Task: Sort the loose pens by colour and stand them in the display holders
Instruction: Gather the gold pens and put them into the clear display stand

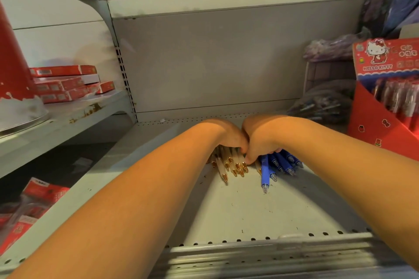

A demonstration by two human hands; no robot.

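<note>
On the middle shelf: two lots of loose pens, cream and blue

**Location.** At the front, the shelf point(226, 215) is bare painted metal, scuffed and speckled. Both lots lie further back on it, near its middle, with their tips pointing toward the viewer.

**Lot 1.** The cream pens point(229, 165) have gold-coloured tips and lie in a fanned bunch. The left hand point(229, 136) is curled down over their barrels and grips them.

**Lot 2.** The blue pens point(275, 165) have clear tips and lie just right of lot 1. The right hand point(260, 140) is closed round their upper barrels, with the thumb down at the gap between the lots. The two hands touch at the knuckles.

**Handling (judged).** The pens look like light, stiff plastic, smooth and round. They would likely roll on the metal and slide out of a loose bunch. They seem hardly fragile, though the tips may leave marks. Each lot is probably best taken mid-barrel as one bundle, with the tips levelled against the shelf before it is lifted.

**Beyond.** A grey back panel point(215, 63) stands behind. At far right is a red display box point(383, 124) of wrapped pens. At far left, flat red boxes point(63, 84) sit on the neighbouring shelf. No empty holder can be made out.
</note>
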